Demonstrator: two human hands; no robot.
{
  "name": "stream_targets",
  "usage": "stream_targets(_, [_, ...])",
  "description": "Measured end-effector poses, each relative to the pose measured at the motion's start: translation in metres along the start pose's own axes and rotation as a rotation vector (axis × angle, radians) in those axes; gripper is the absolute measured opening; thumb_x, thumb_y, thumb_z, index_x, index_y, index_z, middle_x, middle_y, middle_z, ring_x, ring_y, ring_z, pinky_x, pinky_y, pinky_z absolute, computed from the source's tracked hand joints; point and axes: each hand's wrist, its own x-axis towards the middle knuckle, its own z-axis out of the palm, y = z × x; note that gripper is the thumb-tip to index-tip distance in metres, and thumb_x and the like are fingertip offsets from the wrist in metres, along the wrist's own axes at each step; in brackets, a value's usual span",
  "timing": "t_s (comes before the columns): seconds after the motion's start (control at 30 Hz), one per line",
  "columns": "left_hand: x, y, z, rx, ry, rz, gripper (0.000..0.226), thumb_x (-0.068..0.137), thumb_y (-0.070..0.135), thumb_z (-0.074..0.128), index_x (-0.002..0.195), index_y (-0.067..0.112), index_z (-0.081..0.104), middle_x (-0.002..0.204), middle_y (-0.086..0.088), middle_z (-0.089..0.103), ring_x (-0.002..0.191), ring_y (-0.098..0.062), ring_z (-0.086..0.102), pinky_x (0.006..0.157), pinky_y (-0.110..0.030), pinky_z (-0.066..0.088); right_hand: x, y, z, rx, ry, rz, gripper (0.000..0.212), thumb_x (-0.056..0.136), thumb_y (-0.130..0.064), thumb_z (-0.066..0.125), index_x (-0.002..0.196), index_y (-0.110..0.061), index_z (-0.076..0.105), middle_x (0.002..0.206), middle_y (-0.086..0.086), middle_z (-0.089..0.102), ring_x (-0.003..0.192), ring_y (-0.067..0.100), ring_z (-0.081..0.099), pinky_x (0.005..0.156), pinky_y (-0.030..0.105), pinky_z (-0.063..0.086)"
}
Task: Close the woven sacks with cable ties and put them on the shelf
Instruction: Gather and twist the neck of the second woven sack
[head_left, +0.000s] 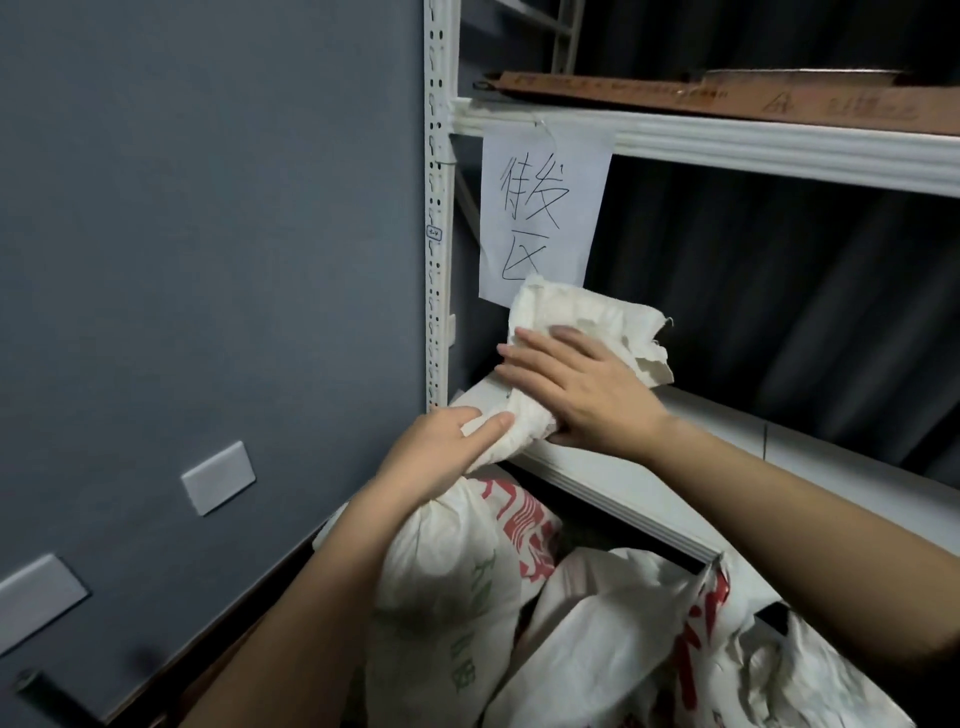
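The sack (457, 561) stands at lower centre of the frame, its bunched neck (524, 421) rising past the front lip of the shelf (623, 483) and its frayed mouth (587, 322) flaring just under the paper sign (540, 208) in the upper middle. The sack's long axis runs from lower left up to upper right, leaning in toward the shelf, so the body hangs below and in front of the board while only the top lies over it.

The left hand (441, 452) is wrapped around the neck from the left, thumb laid along the cloth and fingers curled behind, pinching the gather together. The right hand (576, 395) lies flat and spread on the upper cloth, fingers pointing to the upper left, pressing the flared top down against the shelf; it grips nothing that can be seen. Both hands touch the sack; the left is the nearer to its weight, the right the nearer to the shelf.

A cable tie may sit at the gather, where a thin dark line shows, but the view is too soft to be sure. A second sack (613, 639) slumps at lower right, touching the first.

Judged from this, the sack is not yet on the shelf: its bulk must be raised up and to the right, over the lip, along the line it leans.
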Motion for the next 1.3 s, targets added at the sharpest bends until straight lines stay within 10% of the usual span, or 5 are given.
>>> stream_targets(0.33, [-0.014, 0.008, -0.002, 0.274, 0.074, 0.151, 0.039, 0.071, 0.056, 0.07, 0.095, 0.036, 0.047, 0.08, 0.013, 0.065, 0.076, -0.012, 0.061, 0.065, -0.032, 0.051, 0.019, 0.015, -0.04, 0.798, -0.483, 0.415, 0.036, 0.069, -0.015, 0.079, 0.062, -0.035, 0.051, 0.053, -0.022, 0.058, 0.054, -0.009, 0.054, 0.051, 0.006, 0.035])
stream_targets(0.53, [-0.017, -0.01, 0.011, 0.238, 0.036, -0.239, 0.056, 0.063, 0.063, 0.067, 0.106, 0.034, 0.046, 0.102, 0.013, 0.064, 0.097, -0.018, 0.06, 0.094, -0.04, 0.043, 0.004, 0.02, -0.043, 1.134, -0.369, 0.581, 0.03, 0.068, -0.007, 0.079, 0.071, -0.032, 0.062, 0.062, -0.018, 0.065, 0.061, -0.006, 0.059, 0.059, 0.01, 0.043])
stream_targets(0.8, [-0.015, -0.022, 0.02, 0.009, 0.193, -0.055, 0.027, 0.077, 0.012, 0.062, 0.085, 0.028, 0.041, 0.077, 0.01, 0.056, 0.079, -0.021, 0.056, 0.06, -0.029, 0.036, -0.009, 0.003, -0.032, 1.415, -0.349, 0.741, 0.029, 0.062, -0.014, 0.075, 0.089, -0.009, 0.068, 0.079, 0.001, 0.067, 0.072, 0.012, 0.063, 0.069, 0.028, 0.048])
stream_targets(0.97, [-0.006, -0.022, 0.017, -0.265, 0.188, -0.119, 0.028, 0.078, 0.009, 0.066, 0.1, 0.02, 0.054, 0.09, 0.01, 0.06, 0.089, -0.017, 0.06, 0.077, -0.035, 0.049, -0.012, -0.039, -0.006, 1.755, -0.12, 0.851, 0.038, 0.069, -0.012, 0.068, 0.106, -0.018, 0.065, 0.097, 0.001, 0.071, 0.086, 0.011, 0.067, 0.076, 0.023, 0.051])
stream_targets(1.3, [-0.003, -0.012, -0.001, -0.724, 0.226, -0.144, 0.034, 0.075, -0.015, 0.042, 0.069, 0.016, 0.056, 0.052, 0.011, 0.057, 0.048, 0.001, 0.053, 0.047, -0.012, 0.042, 0.046, -0.075, 0.011, 1.332, -0.139, 0.746, 0.064, 0.054, -0.031, 0.062, 0.116, -0.03, 0.048, 0.107, -0.009, 0.061, 0.095, 0.007, 0.058, 0.086, 0.028, 0.048])
